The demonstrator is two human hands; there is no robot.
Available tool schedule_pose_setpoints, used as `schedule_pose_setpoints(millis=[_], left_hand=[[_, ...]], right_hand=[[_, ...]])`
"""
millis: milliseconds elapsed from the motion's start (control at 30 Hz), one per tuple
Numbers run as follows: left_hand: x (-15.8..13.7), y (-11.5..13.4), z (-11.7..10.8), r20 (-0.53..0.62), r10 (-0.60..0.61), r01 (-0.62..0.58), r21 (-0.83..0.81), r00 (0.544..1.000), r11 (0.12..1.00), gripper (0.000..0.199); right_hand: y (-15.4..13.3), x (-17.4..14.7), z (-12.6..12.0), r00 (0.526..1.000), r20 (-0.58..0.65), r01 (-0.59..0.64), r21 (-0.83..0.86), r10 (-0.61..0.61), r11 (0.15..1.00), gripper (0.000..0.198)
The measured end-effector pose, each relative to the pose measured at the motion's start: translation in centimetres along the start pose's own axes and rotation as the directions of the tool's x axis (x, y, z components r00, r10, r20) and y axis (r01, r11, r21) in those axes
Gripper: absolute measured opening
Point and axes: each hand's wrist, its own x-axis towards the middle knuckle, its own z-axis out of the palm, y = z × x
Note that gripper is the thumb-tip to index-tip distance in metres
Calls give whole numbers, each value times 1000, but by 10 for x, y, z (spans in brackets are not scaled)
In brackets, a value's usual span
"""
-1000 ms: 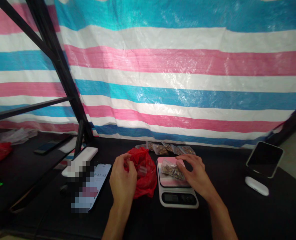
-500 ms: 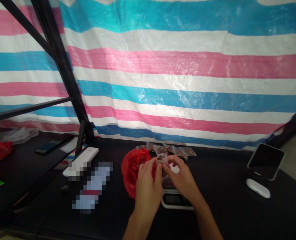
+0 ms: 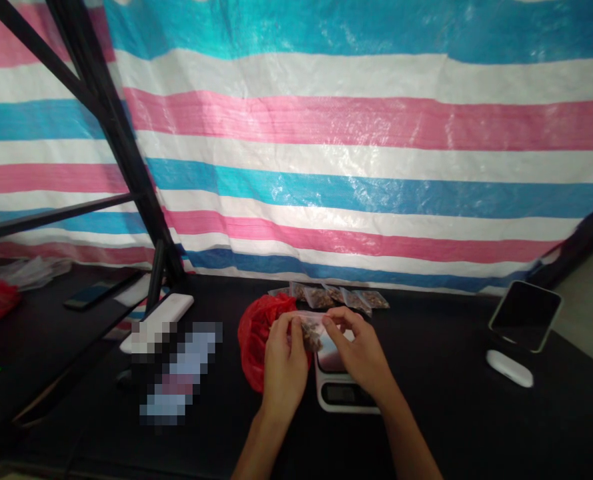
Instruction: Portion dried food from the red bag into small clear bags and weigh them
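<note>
A small clear zip bag (image 3: 312, 333) with brownish bits in it is stretched between my two hands. My left hand (image 3: 283, 360) pinches its left top corner, and my right hand (image 3: 357, 350) pinches the right one. Below and behind the bag is a white kitchen scale (image 3: 321, 397) with a dark display; my right hand covers part of its plate. A red plastic bag (image 3: 252, 343) lies open just left of the scale, partly behind my left hand. Several filled zip bags (image 3: 355, 300) lie in a row beyond my hands.
On the left are a white oblong device (image 3: 169, 317) and a blurred-out sheet (image 3: 191, 360). A tablet-like screen (image 3: 526, 315) and a white rounded case (image 3: 509, 369) are at right. A black metal frame post (image 3: 126, 160) rises at left before the striped tarp (image 3: 356, 120).
The zip bag's mouth, bunched and open before, is now drawn out flat between my hands. My hands have moved slightly apart, and more of the scale shows.
</note>
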Motion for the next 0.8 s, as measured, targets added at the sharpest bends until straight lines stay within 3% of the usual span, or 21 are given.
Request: schedule_pose_setpoints(millis=[233, 567, 800], left_hand=[[0, 3, 2, 3, -29, 29, -19, 1000, 999, 33], [-2, 1, 3, 148, 20, -7, -89, 989, 996, 29], [-1, 3, 2, 108, 51, -42, -80, 993, 996, 26]], right_hand=[[-7, -3, 2, 999, -1, 47, -82, -48, 996, 20], [-3, -3, 3, 993, 23, 121, -83, -119, 989, 18], [-3, -4, 2, 987, 97, 136, -62, -130, 989, 15]])
